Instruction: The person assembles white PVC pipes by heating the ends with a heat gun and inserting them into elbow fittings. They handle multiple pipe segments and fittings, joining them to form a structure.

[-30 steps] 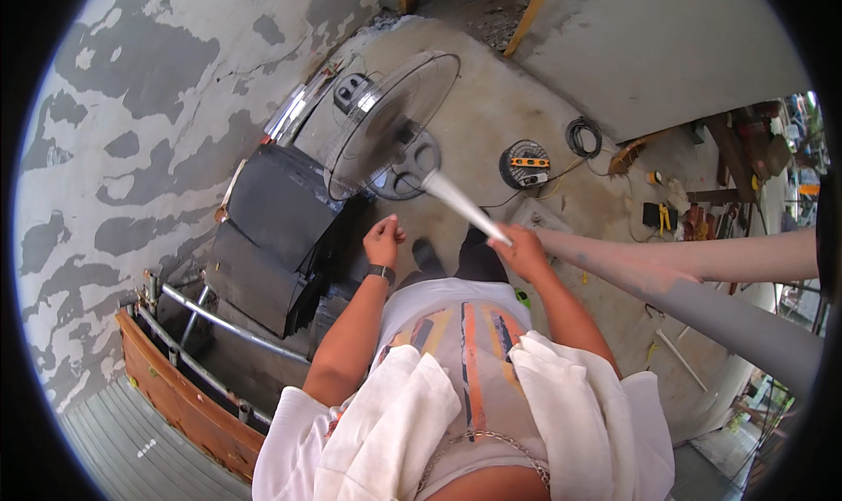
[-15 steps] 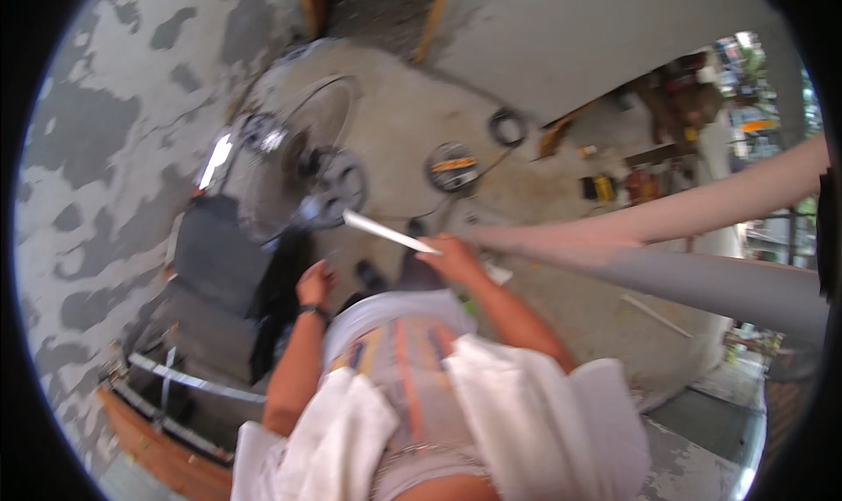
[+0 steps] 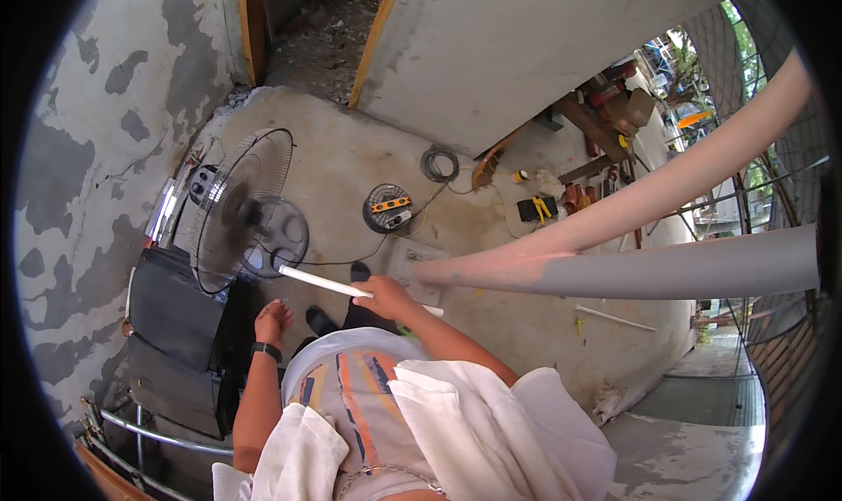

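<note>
Presently the right hand (image 3: 386, 297) grips a white pipe (image 3: 320, 281) near the half-curled left hand (image 3: 273, 322).

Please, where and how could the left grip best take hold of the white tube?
I would take the white tube by its bare stretch left of the right grip, coming from the near side, where the left grip is. The tube is slim and straight, and this part is uncovered, so closing around it crosswise should probably work.
</note>
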Available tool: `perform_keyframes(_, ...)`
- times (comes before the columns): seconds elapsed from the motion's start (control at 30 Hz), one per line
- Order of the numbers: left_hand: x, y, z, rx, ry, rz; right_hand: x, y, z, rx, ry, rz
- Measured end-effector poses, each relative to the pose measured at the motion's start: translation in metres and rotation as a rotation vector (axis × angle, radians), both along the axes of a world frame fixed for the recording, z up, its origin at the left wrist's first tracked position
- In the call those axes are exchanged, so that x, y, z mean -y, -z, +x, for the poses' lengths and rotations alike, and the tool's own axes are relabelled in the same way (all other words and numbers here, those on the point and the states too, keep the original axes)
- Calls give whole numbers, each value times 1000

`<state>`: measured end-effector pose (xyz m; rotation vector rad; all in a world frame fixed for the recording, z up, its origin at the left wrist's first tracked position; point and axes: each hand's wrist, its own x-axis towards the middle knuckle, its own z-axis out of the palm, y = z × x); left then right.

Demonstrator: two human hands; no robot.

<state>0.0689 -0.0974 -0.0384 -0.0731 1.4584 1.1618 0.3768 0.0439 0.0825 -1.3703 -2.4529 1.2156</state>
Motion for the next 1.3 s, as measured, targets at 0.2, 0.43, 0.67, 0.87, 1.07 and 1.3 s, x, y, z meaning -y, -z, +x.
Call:
perform_keyframes(0.2,-12,0,-4,-64,-98,58,7,-2,7,41,61,-16)
perform_keyframes(0.43,-38,-17,5,-66,48,16,7,4,20,12,50,21)
perform_keyframes(0.67,-45,-24,14,6,73,-8,12,-18,7,15,63,-44)
perform_keyframes(0.87,-36,-42,19,103,47,42,11,-15,2,5,22,-63)
perform_keyframes(1.07,-48,-50,27,240,8,104,11,-20,-4,27,13,-89)
perform_keyframes(1.3,-55,-45,49,353,45,149,32,-20,15,-43,154,-181)
